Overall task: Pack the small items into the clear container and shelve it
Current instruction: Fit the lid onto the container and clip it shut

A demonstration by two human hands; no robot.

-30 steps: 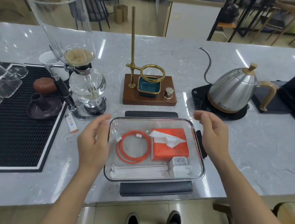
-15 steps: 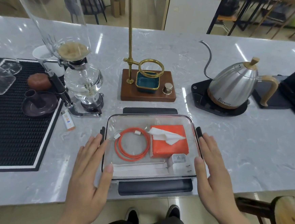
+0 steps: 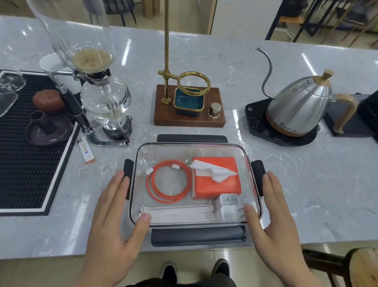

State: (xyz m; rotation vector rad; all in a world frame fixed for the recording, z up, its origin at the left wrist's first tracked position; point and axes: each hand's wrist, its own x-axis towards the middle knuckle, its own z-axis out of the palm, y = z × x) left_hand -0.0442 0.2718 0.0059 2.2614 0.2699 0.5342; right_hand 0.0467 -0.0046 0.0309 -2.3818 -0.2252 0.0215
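The clear container (image 3: 201,147) with black clip handles sits at the counter's near edge, its clear lid on top. Inside lie a coiled orange cable (image 3: 169,183), an orange tissue pack (image 3: 217,177), a white charger (image 3: 228,206) and white packets (image 3: 178,212). My left hand (image 3: 118,219) lies flat against the container's left side, thumb on the near left corner. My right hand (image 3: 272,220) lies flat against the right side, thumb on the near right corner. Both hands have their fingers spread and grip nothing.
A siphon coffee maker (image 3: 105,100) and a small lighter (image 3: 86,150) stand left of the container. A wooden drip stand (image 3: 189,107) is just behind it, a steel kettle (image 3: 299,109) at back right. A black mat (image 3: 13,147) covers the left; a wooden stool (image 3: 367,279) stands lower right.
Both hands came down from hovering above the container and settled flat against its two sides. In the last half second they barely moved.
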